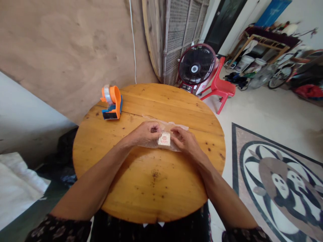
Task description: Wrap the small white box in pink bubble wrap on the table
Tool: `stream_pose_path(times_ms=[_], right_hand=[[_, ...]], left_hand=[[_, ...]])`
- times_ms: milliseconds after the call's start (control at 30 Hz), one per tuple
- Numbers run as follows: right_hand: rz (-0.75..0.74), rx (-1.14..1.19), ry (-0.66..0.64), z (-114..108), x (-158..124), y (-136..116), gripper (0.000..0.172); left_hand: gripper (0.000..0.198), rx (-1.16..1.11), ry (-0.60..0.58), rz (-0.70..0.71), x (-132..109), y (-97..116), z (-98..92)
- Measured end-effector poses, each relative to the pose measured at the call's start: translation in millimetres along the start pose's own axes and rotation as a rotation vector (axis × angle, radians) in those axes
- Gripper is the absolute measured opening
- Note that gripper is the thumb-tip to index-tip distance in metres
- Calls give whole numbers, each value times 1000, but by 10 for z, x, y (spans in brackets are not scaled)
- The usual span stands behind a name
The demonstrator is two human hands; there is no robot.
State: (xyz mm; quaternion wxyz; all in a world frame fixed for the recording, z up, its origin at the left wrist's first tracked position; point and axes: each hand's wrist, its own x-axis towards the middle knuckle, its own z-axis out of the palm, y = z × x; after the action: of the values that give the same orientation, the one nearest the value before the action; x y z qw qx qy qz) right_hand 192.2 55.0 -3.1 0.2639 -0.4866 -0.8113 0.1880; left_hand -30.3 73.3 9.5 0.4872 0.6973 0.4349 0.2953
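Note:
A clear plastic bag (174, 126) lies flat near the middle of a round wooden table (141, 188). A small square white packet with a red print (164, 138) sits on or inside the bag. My left hand (145, 133) grips the bag's left side with curled fingers, touching the packet's left edge. My right hand (185, 140) pinches the bag just right of the packet. An orange and blue tape dispenser (112, 102) with a roll of clear tape stands at the table's far left, well away from both hands.
A bare plaster wall rises behind the table. A black and red floor fan (196, 65) and a red plastic chair (219, 88) stand beyond the far edge. A floor mat with a panda design (282, 183) lies to the right. White cloth (15, 185) lies at lower left.

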Motion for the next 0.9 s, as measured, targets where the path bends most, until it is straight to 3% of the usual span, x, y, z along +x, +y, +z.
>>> stream_pose_path(times_ms=[200,300,400,600,733,900], right_hand=[[-324,-70,157,-18,-6,-119,20],[-379,-139,92,-19,-26,-189,17],[-379,-176,10,-5,-39,-211,22],[-330,-89,-2,37,-28,-164,26],[-249,-100,-99,-6,-35,-183,32],[-214,-97,-135,-47,-53,-195,31]], left_hand=[[14,1,26,-21,-16,67,24],[16,-16,23,-46,-21,121,38],[20,10,16,-80,-18,170,40],[24,230,48,-105,-48,205,-34],[25,239,24,-168,-140,213,-91],[30,288,210,-314,-295,230,-52]])
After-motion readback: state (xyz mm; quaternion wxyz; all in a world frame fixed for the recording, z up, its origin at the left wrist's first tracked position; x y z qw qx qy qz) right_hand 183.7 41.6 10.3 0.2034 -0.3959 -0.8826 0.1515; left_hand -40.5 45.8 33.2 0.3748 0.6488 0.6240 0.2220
